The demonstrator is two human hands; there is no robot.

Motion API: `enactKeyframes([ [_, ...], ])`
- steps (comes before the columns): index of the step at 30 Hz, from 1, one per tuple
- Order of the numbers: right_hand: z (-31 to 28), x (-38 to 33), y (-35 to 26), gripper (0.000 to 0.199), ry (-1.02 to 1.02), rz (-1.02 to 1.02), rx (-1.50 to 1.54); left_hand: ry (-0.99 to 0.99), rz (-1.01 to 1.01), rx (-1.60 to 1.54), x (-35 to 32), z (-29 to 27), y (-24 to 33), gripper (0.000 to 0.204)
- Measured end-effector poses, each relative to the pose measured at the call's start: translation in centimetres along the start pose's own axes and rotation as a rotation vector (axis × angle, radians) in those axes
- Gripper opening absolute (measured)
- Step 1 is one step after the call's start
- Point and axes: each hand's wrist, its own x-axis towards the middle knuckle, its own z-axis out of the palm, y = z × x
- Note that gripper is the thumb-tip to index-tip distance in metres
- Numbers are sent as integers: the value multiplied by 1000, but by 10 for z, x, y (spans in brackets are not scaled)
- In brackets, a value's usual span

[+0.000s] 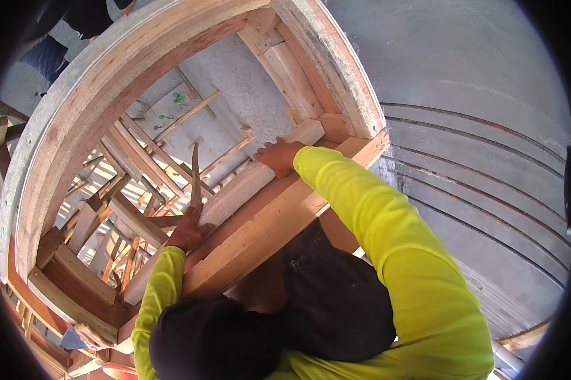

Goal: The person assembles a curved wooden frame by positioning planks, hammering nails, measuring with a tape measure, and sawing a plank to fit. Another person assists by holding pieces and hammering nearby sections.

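My left hand [187, 232] is closed around the lower end of a slim, curved wooden-coloured piece [195, 168], which points up and away from me. Whether it is a tool handle or a plain stick I cannot make out. The same hand rests against a wooden beam [234, 192] that crosses the frame diagonally. Farther right along this beam, my right hand [278, 157] lies over its top, fingers curled toward the far edge. A second, thicker beam [253, 244] runs parallel, nearer to my body and under my right forearm.
A large curved timber frame [101, 88] arches around the far side. Through its opening, loose boards [139, 155] and crossed timbers lie below on a grey floor. Several steel bars [475, 168] run beside a grey surface at right. Dark-clothed people [89, 16] stand at upper left.
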Motion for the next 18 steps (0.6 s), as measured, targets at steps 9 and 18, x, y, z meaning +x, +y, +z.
enactKeyframes([
  [9,-48,-27,-32,43,214,-61,325,7,63,-20,6,5,-8,82],
  [18,-19,-102,-111,45,721,-455,508,-58,-109,6,7,-2,-16,106],
])
